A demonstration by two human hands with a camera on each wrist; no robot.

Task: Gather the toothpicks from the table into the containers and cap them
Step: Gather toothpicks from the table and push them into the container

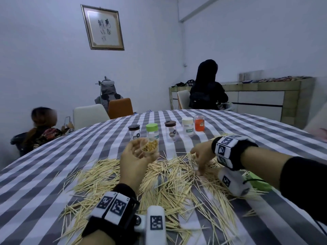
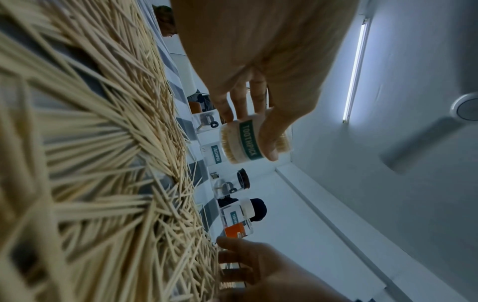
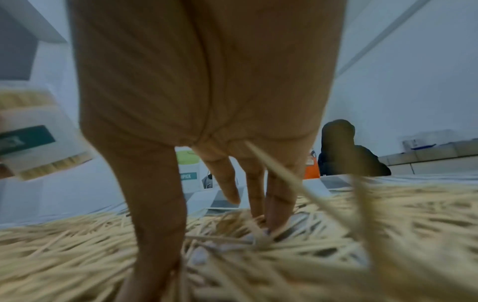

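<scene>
Loose toothpicks [image 1: 168, 184] lie in a wide heap on the checked tablecloth [image 1: 44, 174]. My left hand [image 1: 141, 152] grips an uncapped clear container [image 1: 150, 147], tilted and lifted above the heap. It is nearly full of toothpicks. The left wrist view shows its green TOOTHPICK label [image 2: 248, 141], with my thumb and fingers [image 2: 270, 143] round the body. My right hand [image 1: 199, 167] reaches down into the heap. Its fingertips [image 3: 274, 220] and thumb touch the toothpicks [image 3: 336, 235], spread apart, fingers nearly straight.
Several capped jars stand in a row behind the heap: black-lidded [image 1: 134, 132], green-lidded [image 1: 152, 130], brown-lidded [image 1: 170, 131], white-lidded [image 1: 188, 126] and an orange one [image 1: 199, 122]. A green lid [image 1: 258, 183] lies under my right wrist. Two people sit beyond the table's far edge.
</scene>
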